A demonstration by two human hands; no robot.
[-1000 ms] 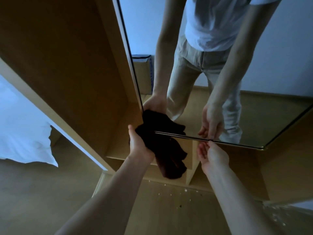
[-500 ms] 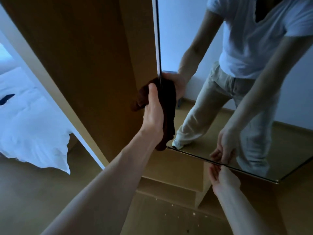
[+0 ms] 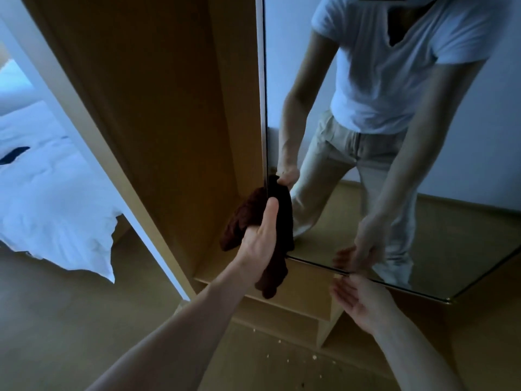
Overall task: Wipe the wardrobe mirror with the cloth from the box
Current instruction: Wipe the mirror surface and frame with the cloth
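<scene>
Gripping the dark cloth [image 3: 244,221] in a bunch, the left hand [image 3: 258,238] works at the left edge of the wardrobe mirror [image 3: 282,46], low down and close to its bottom-left corner. The thumb points up along the frame and the fingers are curled round the fabric. A tail of cloth hangs past the mirror's bottom edge. The right hand [image 3: 358,297] sits just under that bottom edge, palm up, fingers loose, holding nothing; I cannot tell whether the fingertips touch the frame. Glass runs wide to the right and upward from the cloth. To the left the wardrobe bay [image 3: 169,108] stands open, with the white bedding [image 3: 42,193] beyond it. Against half a second ago, the cloth hand is lower on the left edge, nearer the corner; the right hand is unchanged.
</scene>
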